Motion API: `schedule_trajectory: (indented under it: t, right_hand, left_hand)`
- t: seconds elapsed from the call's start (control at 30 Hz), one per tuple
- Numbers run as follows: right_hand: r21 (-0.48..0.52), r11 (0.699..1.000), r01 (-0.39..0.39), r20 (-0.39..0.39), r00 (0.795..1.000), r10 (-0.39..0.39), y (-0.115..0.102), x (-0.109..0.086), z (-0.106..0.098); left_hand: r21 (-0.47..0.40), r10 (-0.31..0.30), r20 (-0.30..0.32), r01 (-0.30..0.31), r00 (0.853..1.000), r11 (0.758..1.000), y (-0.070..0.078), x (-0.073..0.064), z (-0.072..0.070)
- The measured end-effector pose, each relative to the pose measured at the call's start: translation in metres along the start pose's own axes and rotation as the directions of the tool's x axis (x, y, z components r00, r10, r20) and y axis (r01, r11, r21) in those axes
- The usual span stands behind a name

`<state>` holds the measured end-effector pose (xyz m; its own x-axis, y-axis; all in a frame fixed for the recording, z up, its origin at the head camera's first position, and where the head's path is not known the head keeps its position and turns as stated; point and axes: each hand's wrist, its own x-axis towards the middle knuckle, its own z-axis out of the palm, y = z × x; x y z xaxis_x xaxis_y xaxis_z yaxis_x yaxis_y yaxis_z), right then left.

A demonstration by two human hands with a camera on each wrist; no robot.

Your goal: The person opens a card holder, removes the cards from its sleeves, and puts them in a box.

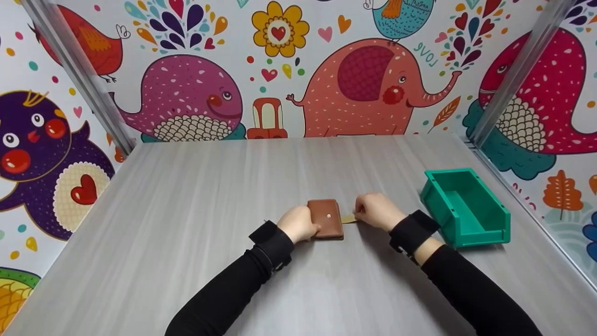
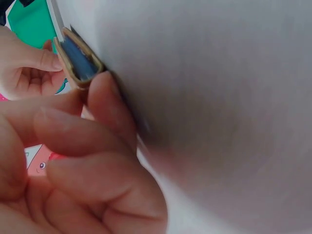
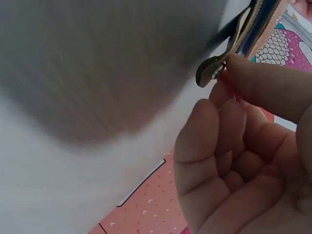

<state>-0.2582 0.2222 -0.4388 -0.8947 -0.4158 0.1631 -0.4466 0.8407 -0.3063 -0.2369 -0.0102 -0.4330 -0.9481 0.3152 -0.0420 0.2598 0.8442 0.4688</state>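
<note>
A small brown wallet (image 1: 325, 217) is held at its left edge by my left hand (image 1: 297, 223), with the thumb on top. Its open end in the left wrist view shows a blue inner layer (image 2: 78, 59) between tan leather edges. From the wallet's right side sticks out a short yellowish strap (image 1: 348, 219). My right hand (image 1: 377, 211) pinches this strap between thumb and forefinger. In the right wrist view, a metal snap (image 3: 218, 71) shows near the strap's rounded end, and the other fingers are loosely curled.
To the right of my right hand stands a green open bin (image 1: 466, 210) on the light wood-grain table (image 1: 210, 186). Walls printed with cartoon animals (image 1: 364, 93) rise at the back and sides, with metal posts (image 1: 84, 79) at the corners.
</note>
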Motion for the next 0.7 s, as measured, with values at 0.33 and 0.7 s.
schedule_trajectory:
  t: [0.33, 0.7]
  right_hand:
    - [0.007, 1.000, 0.012, 0.005, 1.000, -0.012, 0.0025, -0.0007, 0.0019]
    - [0.015, 0.999, -0.035, 0.047, 0.998, 0.034, 0.0009, 0.0001, 0.0015]
  left_hand:
    - [0.000, 0.006, 0.001, -0.006, 1.000, 1.000, -0.0004, 0.0008, 0.0005]
    - [-0.035, -0.017, 0.032, 0.018, 0.999, 0.999, 0.0001, -0.0005, -0.0018]
